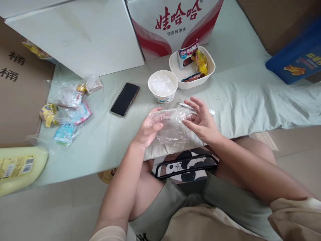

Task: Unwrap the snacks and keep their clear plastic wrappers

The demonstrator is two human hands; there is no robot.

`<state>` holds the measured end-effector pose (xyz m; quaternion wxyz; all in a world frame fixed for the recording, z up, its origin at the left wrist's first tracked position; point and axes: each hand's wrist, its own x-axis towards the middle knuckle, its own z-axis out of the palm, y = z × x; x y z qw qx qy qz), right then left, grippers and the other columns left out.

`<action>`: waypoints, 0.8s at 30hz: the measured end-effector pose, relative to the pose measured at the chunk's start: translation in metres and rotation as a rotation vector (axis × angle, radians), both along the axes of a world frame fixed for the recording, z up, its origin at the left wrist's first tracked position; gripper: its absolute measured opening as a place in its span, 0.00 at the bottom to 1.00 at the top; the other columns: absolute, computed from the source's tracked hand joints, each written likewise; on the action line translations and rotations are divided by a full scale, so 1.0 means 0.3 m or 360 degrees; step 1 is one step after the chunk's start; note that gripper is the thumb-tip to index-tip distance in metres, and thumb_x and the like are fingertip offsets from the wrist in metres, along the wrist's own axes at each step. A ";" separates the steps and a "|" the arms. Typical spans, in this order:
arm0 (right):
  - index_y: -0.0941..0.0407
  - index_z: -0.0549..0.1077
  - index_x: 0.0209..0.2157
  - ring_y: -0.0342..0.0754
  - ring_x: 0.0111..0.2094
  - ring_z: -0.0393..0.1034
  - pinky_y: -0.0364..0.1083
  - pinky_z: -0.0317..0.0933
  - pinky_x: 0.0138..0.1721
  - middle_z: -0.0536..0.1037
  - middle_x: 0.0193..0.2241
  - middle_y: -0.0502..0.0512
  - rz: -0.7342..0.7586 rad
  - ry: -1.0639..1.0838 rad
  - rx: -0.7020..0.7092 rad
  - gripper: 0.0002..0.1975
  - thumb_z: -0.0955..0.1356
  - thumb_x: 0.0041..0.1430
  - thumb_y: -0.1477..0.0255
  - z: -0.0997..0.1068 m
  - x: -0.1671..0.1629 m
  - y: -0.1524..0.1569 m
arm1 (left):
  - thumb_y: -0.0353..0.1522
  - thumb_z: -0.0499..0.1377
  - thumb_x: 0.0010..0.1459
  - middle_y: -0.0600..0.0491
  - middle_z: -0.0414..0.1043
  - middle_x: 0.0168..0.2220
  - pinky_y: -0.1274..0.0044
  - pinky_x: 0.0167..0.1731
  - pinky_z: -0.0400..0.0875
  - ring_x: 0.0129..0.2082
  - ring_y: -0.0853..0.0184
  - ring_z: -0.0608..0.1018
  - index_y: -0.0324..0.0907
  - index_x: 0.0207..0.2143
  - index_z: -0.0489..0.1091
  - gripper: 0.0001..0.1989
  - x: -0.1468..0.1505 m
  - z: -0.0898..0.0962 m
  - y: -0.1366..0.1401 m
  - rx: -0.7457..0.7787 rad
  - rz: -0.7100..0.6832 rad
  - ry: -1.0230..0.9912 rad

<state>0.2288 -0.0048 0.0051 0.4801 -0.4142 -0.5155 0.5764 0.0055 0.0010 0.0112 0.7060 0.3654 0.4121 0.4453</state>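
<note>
Between my two hands a clear plastic bag (173,129) is stretched out, crinkled and see-through, over the table's front edge. My left hand (148,129) grips its left side, thumb across the film. On the right side, my right hand (202,124) pinches the bag between thumb and fingers, with its other fingers raised. Just beyond the hands stands a white paper bowl (163,86) with shiny clear film inside. A thin pale utensil (211,111) lies partly hidden behind my right hand; its kind is unclear.
A white tray (212,68) holds several wrapped snacks. Left of the bowl lies a black phone (124,99). Several crumpled wrappers (71,110) sit farther left, near a yellow bottle (22,167). Cartons (175,26) line the back; a blue package (296,55) stands right.
</note>
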 end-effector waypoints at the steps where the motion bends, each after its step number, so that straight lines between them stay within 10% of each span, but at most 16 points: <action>1: 0.39 0.57 0.65 0.45 0.40 0.73 0.50 0.73 0.44 0.61 0.67 0.55 -0.0026 0.0047 -0.0039 0.39 0.75 0.55 0.65 0.001 -0.001 0.001 | 0.38 0.75 0.41 0.50 0.79 0.42 0.73 0.43 0.74 0.42 0.63 0.81 0.45 0.49 0.70 0.31 0.010 0.004 -0.001 -0.0075 -0.0011 0.0008; 5: 0.48 0.70 0.56 0.52 0.48 0.74 0.53 0.72 0.49 0.74 0.56 0.58 0.0054 0.0200 -0.0388 0.30 0.76 0.52 0.59 -0.001 -0.015 0.002 | 0.36 0.75 0.42 0.53 0.80 0.34 0.74 0.36 0.76 0.32 0.65 0.82 0.41 0.37 0.72 0.21 0.016 0.019 -0.002 -0.0120 0.0036 0.0079; 10: 0.55 0.73 0.32 0.45 0.32 0.72 0.48 0.69 0.38 0.77 0.30 0.52 0.0340 0.0191 -0.0576 0.17 0.75 0.53 0.56 0.012 -0.037 -0.014 | 0.35 0.77 0.39 0.53 0.82 0.41 0.73 0.41 0.79 0.39 0.62 0.84 0.44 0.40 0.74 0.24 -0.005 0.043 -0.012 -0.0161 -0.0031 -0.0212; 15: 0.54 0.70 0.35 0.43 0.28 0.68 0.45 0.64 0.32 0.74 0.28 0.49 0.0144 0.0063 -0.0402 0.15 0.69 0.60 0.57 0.022 -0.032 -0.012 | 0.38 0.74 0.44 0.48 0.81 0.46 0.74 0.40 0.79 0.42 0.60 0.84 0.42 0.44 0.75 0.24 0.012 0.043 -0.022 -0.0247 -0.0203 -0.0068; 24: 0.53 0.65 0.39 0.42 0.21 0.66 0.43 0.60 0.23 0.69 0.21 0.45 0.0370 -0.0228 -0.0266 0.15 0.67 0.64 0.55 -0.002 -0.005 -0.006 | 0.51 0.62 0.58 0.54 0.76 0.21 0.80 0.14 0.65 0.16 0.66 0.77 0.43 0.45 0.72 0.23 -0.023 0.013 -0.003 -0.0152 -0.0216 0.0604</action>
